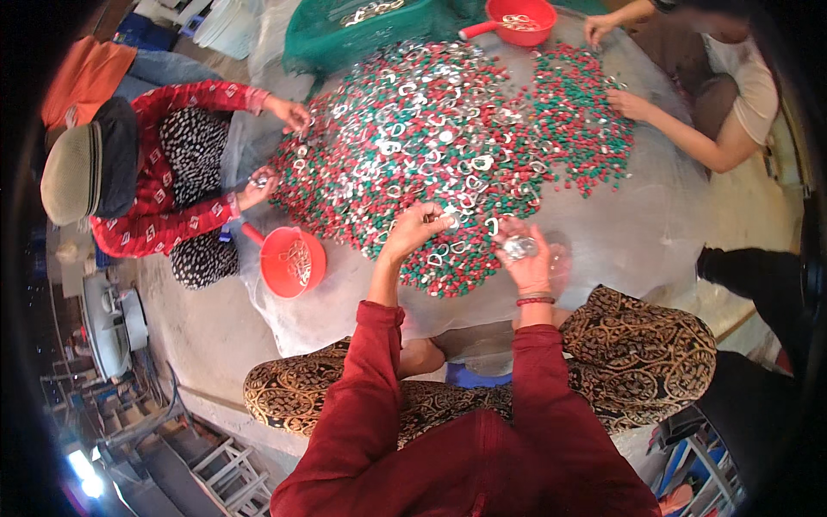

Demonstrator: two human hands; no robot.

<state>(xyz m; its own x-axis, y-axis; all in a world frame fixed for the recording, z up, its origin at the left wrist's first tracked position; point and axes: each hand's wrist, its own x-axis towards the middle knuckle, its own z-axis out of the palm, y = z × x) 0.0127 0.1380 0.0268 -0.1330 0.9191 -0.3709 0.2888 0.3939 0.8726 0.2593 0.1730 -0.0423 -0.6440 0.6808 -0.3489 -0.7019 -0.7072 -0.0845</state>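
A wide pile of small red and green pellets (551, 129), mixed with many shiny, silvery-white rings (482, 162), lies on a pale plastic sheet (620, 228). My left hand (415, 229) reaches over the near edge of the pile. Its thumb and fingers pinch together at a whitish ring (450, 221). To the right, my right hand (530, 265) is turned palm up with its fingers curled. In it rests a shiny, silvery clump (519, 247), whose separate pieces are too blurred to make out. A single white ring (492, 227) lies between my two hands.
A red pan (293, 263) with rings stands at left, another red pan (521, 19) at the back. Beside that is a green net-covered basin (301, 43). A co-worker in a red patterned top (155, 172) handles pieces at left; another co-worker's hand (629, 104) touches the pile at right.
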